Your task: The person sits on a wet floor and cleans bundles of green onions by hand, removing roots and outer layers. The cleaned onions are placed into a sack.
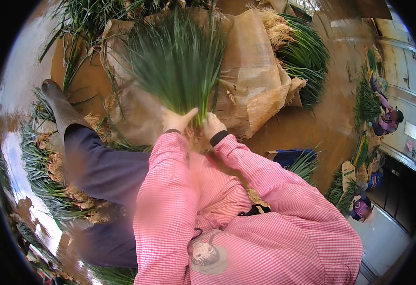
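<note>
Both my hands hold one large bunch of green onions (pixel 179 60), near its root end. My left hand (pixel 176 120) grips the bunch on its left side, thumb laid across the stems. On the right side, my right hand (pixel 214 125) closes around the stems. The long leaves fan out away from me over a tan woven plastic sack (pixel 248 71), while the pale roots (pixel 196 139) point towards my body and look blurred. A few thin loose stems with small bulbs (pixel 230 93) lie on the sack.
Bundled green onions (pixel 300 57) lie at the sack's right edge, more (pixel 83 21) at upper left. Rows of bunches (pixel 47 171) lie beyond my legs. A dark blue bag (pixel 293 157) sits at right. Two people (pixel 387 121) are far right among onion piles.
</note>
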Motion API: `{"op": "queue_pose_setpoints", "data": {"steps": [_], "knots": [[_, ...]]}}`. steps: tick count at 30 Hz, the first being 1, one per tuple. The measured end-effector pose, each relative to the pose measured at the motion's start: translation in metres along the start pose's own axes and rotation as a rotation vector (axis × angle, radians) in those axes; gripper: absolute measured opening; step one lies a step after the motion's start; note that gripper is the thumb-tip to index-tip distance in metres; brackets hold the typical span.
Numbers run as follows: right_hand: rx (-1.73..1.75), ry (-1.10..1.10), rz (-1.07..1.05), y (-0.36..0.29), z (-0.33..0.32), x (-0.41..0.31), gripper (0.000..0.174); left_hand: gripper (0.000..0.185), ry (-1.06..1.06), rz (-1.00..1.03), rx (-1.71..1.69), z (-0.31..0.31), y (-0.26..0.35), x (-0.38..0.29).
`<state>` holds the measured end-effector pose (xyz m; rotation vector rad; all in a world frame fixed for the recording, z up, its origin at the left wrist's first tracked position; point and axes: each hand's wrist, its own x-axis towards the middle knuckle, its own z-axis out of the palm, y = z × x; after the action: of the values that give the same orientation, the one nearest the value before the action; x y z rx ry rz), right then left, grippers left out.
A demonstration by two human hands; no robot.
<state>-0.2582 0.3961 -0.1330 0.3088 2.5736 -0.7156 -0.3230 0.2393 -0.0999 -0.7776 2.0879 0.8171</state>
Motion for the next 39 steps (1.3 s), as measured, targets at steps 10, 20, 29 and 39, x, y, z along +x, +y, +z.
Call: {"op": "queue_pose_setpoints", "data": {"steps": [10, 20, 29, 39], "knots": [[0.116, -0.222, -0.187, -0.012, -0.03, -0.004, 0.035, 0.124, 0.035, -0.092, 0.174, -0.009, 0.009, -0.008], [0.725, 0.068, 0.192, 0.054, -0.037, 0.047, 0.018, 0.123, -0.025, -0.083, 0.213, -0.013, 0.008, -0.005], [-0.037, -0.111, 0.053, 0.007, -0.059, 0.036, 0.049, 0.124, -0.034, -0.079, 0.18, -0.013, 0.006, -0.003], [-0.14, -0.252, -0.263, -0.019, -0.014, 0.019, 0.027, 0.123, 0.025, -0.088, 0.161, -0.007, 0.005, 0.001]]}}
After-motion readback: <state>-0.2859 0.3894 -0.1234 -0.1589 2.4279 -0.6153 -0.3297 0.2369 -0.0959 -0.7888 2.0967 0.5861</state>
